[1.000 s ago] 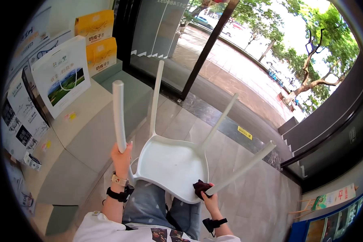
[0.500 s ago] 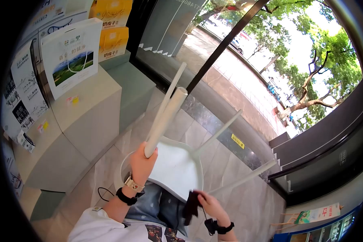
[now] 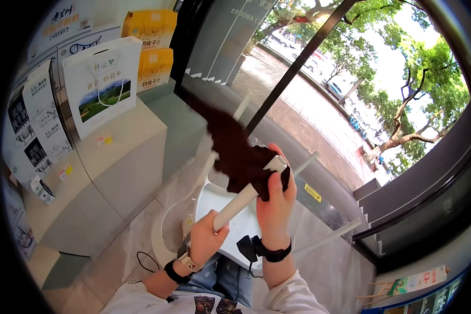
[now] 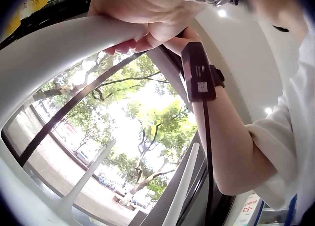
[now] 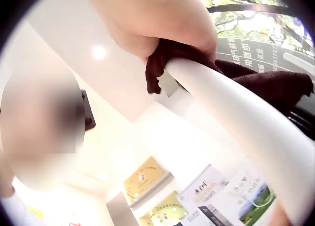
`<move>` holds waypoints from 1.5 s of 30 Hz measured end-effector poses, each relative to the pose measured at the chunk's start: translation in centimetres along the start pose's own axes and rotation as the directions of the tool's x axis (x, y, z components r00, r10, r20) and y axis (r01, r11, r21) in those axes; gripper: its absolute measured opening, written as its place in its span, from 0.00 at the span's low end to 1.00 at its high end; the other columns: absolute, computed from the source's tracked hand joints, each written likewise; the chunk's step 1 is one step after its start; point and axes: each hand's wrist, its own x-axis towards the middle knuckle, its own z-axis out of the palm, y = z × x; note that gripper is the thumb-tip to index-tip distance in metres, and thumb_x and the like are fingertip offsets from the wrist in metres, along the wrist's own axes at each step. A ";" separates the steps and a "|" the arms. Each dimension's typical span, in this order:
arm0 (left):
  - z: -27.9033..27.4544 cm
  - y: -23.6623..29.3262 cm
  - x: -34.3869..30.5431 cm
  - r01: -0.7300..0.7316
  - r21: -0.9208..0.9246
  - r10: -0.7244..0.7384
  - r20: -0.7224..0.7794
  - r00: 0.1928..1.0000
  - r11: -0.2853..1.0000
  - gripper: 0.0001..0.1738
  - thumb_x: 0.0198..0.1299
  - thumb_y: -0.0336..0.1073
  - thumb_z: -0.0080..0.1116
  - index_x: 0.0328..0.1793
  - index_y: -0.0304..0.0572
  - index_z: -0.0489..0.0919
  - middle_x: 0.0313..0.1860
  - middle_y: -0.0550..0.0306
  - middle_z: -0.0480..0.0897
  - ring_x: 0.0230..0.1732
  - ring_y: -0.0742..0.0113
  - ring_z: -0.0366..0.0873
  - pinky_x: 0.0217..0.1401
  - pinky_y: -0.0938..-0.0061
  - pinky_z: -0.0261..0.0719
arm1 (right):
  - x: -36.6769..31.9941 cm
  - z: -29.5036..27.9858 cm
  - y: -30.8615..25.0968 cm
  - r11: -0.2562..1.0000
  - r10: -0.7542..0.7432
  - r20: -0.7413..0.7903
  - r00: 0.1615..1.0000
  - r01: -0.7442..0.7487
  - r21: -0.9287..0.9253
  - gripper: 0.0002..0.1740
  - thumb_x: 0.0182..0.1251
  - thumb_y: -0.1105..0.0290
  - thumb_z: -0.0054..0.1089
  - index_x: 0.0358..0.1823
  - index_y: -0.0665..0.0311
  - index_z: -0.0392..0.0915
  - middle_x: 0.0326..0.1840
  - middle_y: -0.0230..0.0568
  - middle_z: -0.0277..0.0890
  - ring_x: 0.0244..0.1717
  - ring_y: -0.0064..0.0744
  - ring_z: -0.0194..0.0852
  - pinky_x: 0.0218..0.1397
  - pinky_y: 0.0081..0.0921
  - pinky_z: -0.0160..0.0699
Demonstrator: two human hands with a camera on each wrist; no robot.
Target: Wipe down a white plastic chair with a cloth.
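Observation:
A white chair is upside down in front of the person's legs, its seat (image 3: pixel 209 201) low and its legs pointing up. The left hand (image 3: pixel 208 234) grips the near chair leg (image 3: pixel 238 206) partway along, fingers wrapped round it. At that leg's tip, the right hand (image 3: pixel 277 206) holds a dark maroon cloth (image 3: pixel 233 152) around the leg, thumb on the near side. The loose part of the cloth trails up and left. In the right wrist view, the cloth (image 5: pixel 184 51) is bunched between the hand (image 5: pixel 162 19) and the leg (image 5: pixel 236 103).
To the left, a curved counter (image 3: pixel 125 152) bears a white gift bag (image 3: pixel 102 86), black-and-white cartons (image 3: pixel 39 123) and yellow boxes (image 3: pixel 154 68). A dark-framed glass door (image 3: pixel 222 47) stands ahead, with pavement and trees beyond. A small poster on a stand (image 3: pixel 418 280) is at lower right.
The right hand has moved up and left from another chair leg to the tip of the leg in the left hand, bringing the cloth. That leg has swung rightward as the chair turned.

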 end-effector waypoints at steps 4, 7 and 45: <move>1.3 -1.7 0.0 -0.296 0.227 0.344 -0.213 0.915 0.928 0.10 0.48 0.33 0.56 0.38 0.42 0.76 0.31 0.50 0.78 0.29 0.48 0.74 0.31 0.65 0.73 | 0.2 -0.8 0.2 0.993 0.073 0.055 0.996 -0.078 0.092 0.17 0.69 0.67 0.39 0.51 0.72 0.66 0.46 0.41 0.70 0.45 0.28 0.71 0.48 0.22 0.70; 0.5 -3.9 -1.2 -0.523 0.545 0.543 0.141 0.828 0.655 0.20 0.47 0.35 0.60 0.48 0.40 0.75 0.43 0.49 0.77 0.45 0.52 0.74 0.48 0.62 0.72 | -0.2 0.2 -0.3 0.986 0.105 0.012 0.994 -0.106 0.129 0.12 0.63 0.74 0.46 0.47 0.70 0.68 0.42 0.38 0.71 0.41 0.24 0.71 0.46 0.20 0.70; 9.3 1.2 -7.3 -0.313 0.243 0.181 0.447 0.876 0.918 0.18 0.49 0.36 0.58 0.48 0.48 0.75 0.43 0.53 0.76 0.47 0.55 0.72 0.50 0.66 0.71 | -8.7 -14.1 -8.1 0.958 -0.085 -0.184 0.979 0.131 0.254 0.14 0.52 0.68 0.65 0.34 0.70 0.74 0.31 0.35 0.74 0.32 0.20 0.70 0.36 0.16 0.69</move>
